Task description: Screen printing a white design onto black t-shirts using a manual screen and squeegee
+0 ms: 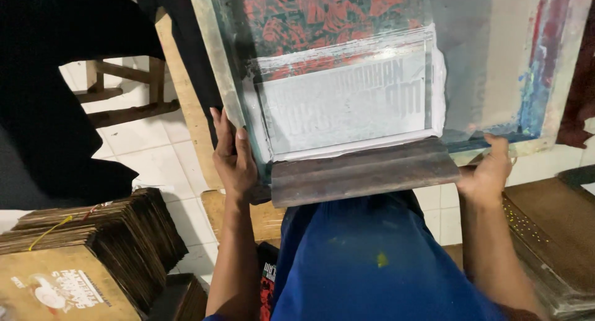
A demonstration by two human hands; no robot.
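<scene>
**Steadying the screen frame over the print**

Gripping both near corners, the screen printing frame (396,79) is held over the table edge. The left hand (234,160) is wrapped on the frame's left rail, fingers laid flat along it; the right hand (489,169) is closed on the lower right corner. A wide squeegee (365,172) rests against the near edge of the mesh, below the white-inked stencil (344,101). Even pressure at both corners is judged best, so the frame is kept level and smearing is avoided.
</scene>
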